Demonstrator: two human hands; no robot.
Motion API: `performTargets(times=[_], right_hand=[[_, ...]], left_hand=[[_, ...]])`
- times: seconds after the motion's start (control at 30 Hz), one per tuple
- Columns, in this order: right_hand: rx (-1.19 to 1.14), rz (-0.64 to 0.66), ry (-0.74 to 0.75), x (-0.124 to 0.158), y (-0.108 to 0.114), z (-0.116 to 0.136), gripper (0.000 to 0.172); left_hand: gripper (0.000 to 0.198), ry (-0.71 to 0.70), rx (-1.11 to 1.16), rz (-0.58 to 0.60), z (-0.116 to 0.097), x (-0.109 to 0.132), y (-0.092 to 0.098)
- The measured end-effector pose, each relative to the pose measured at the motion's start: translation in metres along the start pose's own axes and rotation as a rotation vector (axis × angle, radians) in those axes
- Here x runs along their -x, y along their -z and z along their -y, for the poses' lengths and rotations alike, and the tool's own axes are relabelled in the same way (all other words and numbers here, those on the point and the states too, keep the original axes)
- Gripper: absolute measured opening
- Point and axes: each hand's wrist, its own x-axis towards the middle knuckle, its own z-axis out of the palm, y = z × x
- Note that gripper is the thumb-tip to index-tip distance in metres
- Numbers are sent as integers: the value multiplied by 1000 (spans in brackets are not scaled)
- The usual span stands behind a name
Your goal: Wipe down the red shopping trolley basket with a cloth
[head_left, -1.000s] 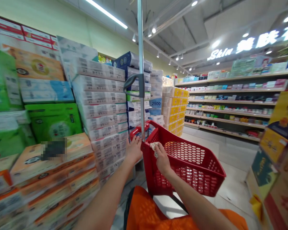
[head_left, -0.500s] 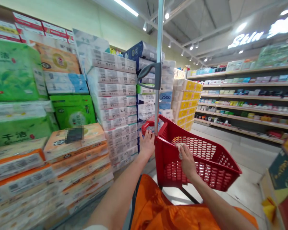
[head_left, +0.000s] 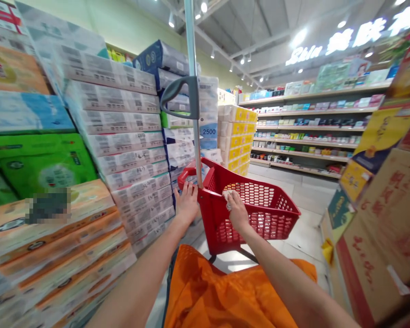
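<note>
The red basket (head_left: 271, 225) points lengthwise down the aisle, left hand (head_left: 187, 204) flat-fingered on its rim, right hand (head_left: 238, 215) clutching a white wad (head_left: 227, 197).

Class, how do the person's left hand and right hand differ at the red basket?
The left hand lies open, fingers stretched, beside the grey pole; the right hand is curled round a crumpled white cloth. The left hand holds nothing; the right hand presses its cloth on the rim. Both touch the red basket's near edge.

Two hands, left hand (head_left: 187, 203) and right hand (head_left: 237, 212) with crumpled paper (head_left: 226, 197), grip a red shopping basket (head_left: 259, 214) beside stacked tissue packs (head_left: 123, 136).
</note>
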Motion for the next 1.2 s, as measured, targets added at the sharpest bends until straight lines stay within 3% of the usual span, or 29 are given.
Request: performTargets(times=[0.13,0.2,0.37,0.5,0.63,0.83,1.03,1.2], right_hand=[[-76,-11,132,-16,-15,36,60],[-98,-14,167,-20,-16,39,59],[-21,7,-6,-3,3,-2,57],[-17,4,46,-5,2,5,54],[-38,27,168,-9,-5,13,54],[54,-19,-7,15,12,-34,59],[28,45,147,11,4,-15,55],[88,21,-28,32,28,-66,61]], left_hand=[[63,5,-19,8,-1,-1,-1],[64,4,-25,0,0,-1,-2],[63,45,12,-72,-9,1,-6],[64,-108,37,-139,-30,4,-10],[60,-213,10,-7,-41,6,-11],[64,-147,-14,71,-47,6,-10],[63,-207,-24,106,-60,10,-12],[66,-182,-36,136,-64,9,-13]])
